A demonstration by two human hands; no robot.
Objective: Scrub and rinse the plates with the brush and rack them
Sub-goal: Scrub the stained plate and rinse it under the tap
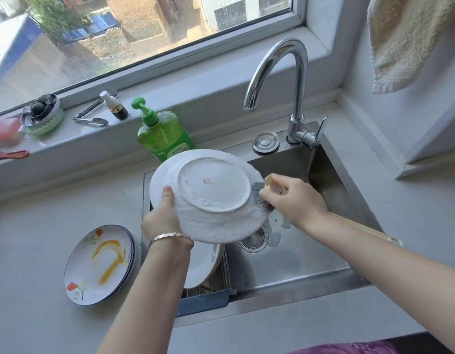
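Counter and window: pale grey counter [42, 213] under a wide window [144, 34], with a steel sink [298, 264] set into it; no stream shows at the curved tap [292, 80].
Held plate: white plate [211, 198], tilted with its underside toward the camera, held over the left part of the sink, above the rack [208, 300] and near the drain [254, 240].
Left hand: left hand [161, 218] grasps the plate's left rim, thumb laid on the underside; the fingers behind are hidden.
Right hand: right hand [295, 200] is curled round the pale handle of the brush [262, 196], whose dark bristles press on the plate's right edge.
Risk, slipping: the plate hangs from a one-sided grip on a soapy rim, so a hard sideways brush stroke could probably twist it loose.
Risk, collision: a racked plate [203, 267] stands directly below, so a dropped plate would likely strike it and chip both.
Risk, poor rinse: with the tap seemingly off, suds could go into the rack unless the plate is rinsed first.
Risk, missed dirt: the eating face is turned away, so whether it is clean cannot be told.
Risk, stack: the dirty plates [98, 264] lie just beside the sink's left rim, near the left forearm; a careless swing might nudge them.
Plate's look: glossy white, with a raised foot ring, a small red mark at the centre, and a thin streaky film of suds over base and rim.
Dirty plates' look: the top one carries a yellow-orange smear across red flower prints.
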